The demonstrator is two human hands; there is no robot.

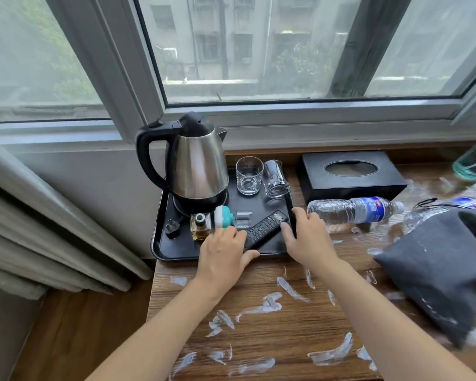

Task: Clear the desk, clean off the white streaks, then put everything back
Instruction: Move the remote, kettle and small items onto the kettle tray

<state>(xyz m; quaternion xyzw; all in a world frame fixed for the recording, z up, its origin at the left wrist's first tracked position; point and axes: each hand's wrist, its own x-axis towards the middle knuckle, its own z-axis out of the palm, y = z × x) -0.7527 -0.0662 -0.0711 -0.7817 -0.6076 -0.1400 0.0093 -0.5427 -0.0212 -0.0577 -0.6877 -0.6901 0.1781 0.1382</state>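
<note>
Streaked desk (259, 325): tray (160, 237), tissue box (349, 177), bottles (352, 211)

hotel room, kettle tray (160, 243), tissue box (349, 182)

Brushed, glossy steel on the kettle (197, 163), handle of black plastic. Matt black plastic tray (173, 253). Clear glass tumblers (249, 175). Grained wood desk (261, 323), smeared with chalky white streaks (261, 307). Soft grey cloth pouch (440, 268).
</note>
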